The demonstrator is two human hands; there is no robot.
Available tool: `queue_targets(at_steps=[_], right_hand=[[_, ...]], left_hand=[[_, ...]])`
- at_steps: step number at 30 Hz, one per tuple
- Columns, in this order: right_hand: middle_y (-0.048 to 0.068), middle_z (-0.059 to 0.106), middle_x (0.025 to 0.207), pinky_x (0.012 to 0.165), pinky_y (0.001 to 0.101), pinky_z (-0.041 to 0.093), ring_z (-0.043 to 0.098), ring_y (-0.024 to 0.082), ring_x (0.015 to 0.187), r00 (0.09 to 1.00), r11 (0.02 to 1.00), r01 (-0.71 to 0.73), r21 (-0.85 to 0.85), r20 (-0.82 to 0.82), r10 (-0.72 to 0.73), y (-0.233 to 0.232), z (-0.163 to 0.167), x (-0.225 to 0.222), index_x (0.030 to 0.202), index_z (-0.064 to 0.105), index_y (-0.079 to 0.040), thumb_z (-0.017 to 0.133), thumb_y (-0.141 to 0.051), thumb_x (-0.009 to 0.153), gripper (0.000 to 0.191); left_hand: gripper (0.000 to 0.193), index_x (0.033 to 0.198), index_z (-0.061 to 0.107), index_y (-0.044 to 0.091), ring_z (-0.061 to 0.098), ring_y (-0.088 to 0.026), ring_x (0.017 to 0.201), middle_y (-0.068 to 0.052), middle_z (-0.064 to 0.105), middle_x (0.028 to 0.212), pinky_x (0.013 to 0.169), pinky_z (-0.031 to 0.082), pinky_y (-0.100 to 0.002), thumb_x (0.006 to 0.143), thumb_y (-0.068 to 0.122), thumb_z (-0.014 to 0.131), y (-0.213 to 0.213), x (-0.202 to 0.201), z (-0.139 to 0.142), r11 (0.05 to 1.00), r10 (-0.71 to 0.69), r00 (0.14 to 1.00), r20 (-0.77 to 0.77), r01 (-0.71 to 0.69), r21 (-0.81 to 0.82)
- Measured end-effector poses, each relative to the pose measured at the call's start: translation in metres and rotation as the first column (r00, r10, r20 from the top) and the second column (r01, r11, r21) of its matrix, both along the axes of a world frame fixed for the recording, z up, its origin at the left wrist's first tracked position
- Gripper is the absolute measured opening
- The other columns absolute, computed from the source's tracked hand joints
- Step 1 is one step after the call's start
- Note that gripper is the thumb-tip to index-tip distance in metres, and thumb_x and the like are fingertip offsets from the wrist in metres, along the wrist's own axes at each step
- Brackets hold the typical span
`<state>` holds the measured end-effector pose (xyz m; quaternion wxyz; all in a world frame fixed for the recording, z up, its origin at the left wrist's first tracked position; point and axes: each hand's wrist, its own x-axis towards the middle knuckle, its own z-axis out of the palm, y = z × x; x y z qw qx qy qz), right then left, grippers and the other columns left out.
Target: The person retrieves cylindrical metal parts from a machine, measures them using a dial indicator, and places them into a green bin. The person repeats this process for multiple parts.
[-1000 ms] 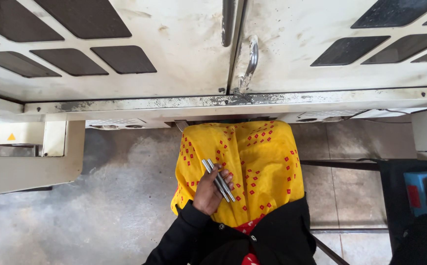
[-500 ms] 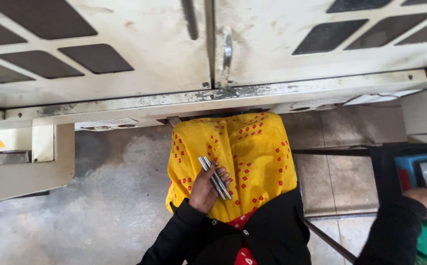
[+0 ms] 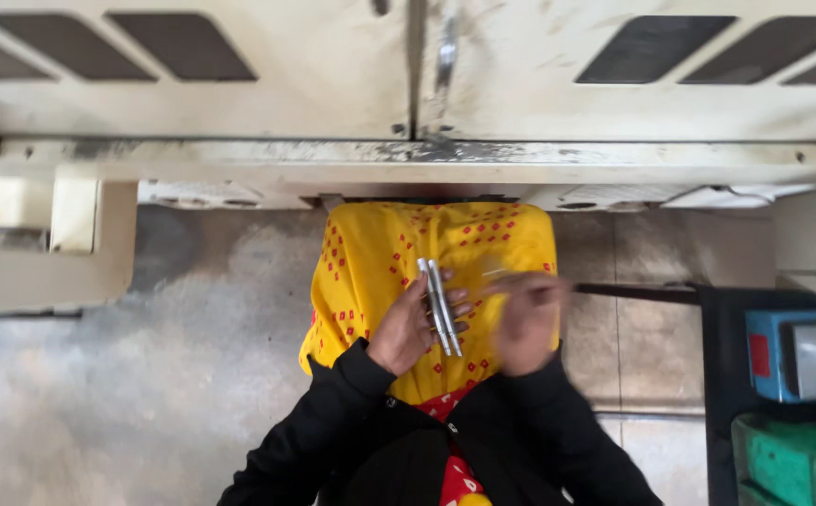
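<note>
My left hand (image 3: 406,330) lies palm up over a yellow cloth with red dots (image 3: 380,258) on my lap. It holds a few thin silver metal rods (image 3: 441,305), which lie side by side across its fingers. My right hand (image 3: 525,320) is blurred by motion, just right of the rods and close to their upper ends. A faint thin shape shows at its fingertips, too smeared to identify. Both arms are in black sleeves.
A cream metal machine cabinet (image 3: 239,112) with two doors and a handle (image 3: 445,54) fills the top. A cream box (image 3: 42,239) juts out at left. At right stand a blue box (image 3: 801,349) and a green crate (image 3: 792,459). Grey concrete floor (image 3: 145,375) lies below.
My right hand has come in from the far right to my lap, next to the rods. My left hand still holds the rods in the same place.
</note>
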<state>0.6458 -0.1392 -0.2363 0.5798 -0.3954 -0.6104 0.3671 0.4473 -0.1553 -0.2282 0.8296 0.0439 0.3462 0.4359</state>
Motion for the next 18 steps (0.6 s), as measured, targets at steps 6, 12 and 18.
queue_targets(at_steps=[6,12,18], right_hand=[[0.012,0.059,0.107,0.090,0.0400,0.052,0.062,0.030,0.107,0.790,0.827,-0.445,0.343,0.585,0.182,-0.003,0.059,-0.062,0.089,0.074,-0.005,0.075,0.004,0.070,0.021],[0.007,0.063,0.120,0.097,0.0374,0.050,0.060,0.024,0.115,0.908,0.971,-0.233,-0.060,0.345,0.239,-0.004,0.045,-0.047,0.123,0.055,-0.005,0.065,0.001,0.092,0.033],[0.006,0.064,0.095,0.066,0.0305,0.056,0.063,0.014,0.077,0.855,0.505,-0.503,-0.701,-0.318,0.410,-0.001,-0.005,-0.036,0.147,0.036,-0.008,0.052,-0.012,0.103,0.047]], left_hand=[[0.053,0.153,0.044,0.002,0.066,-0.024,0.120,-0.015,0.066,0.134,0.101,0.056,-0.038,0.106,0.027,0.051,-0.017,-0.019,0.018,0.967,0.120,0.989,0.088,-0.137,0.217],[0.044,0.148,0.046,0.007,0.067,-0.023,0.112,-0.013,0.065,0.128,0.094,0.059,-0.038,0.105,0.011,0.047,-0.014,-0.018,0.024,0.953,0.278,0.960,-0.044,-0.270,0.134],[0.033,0.135,0.060,0.004,0.062,-0.019,0.079,-0.009,0.068,0.098,0.067,0.050,-0.034,0.107,0.021,0.053,-0.017,0.001,0.008,0.947,0.138,0.798,-0.586,0.067,0.314]])
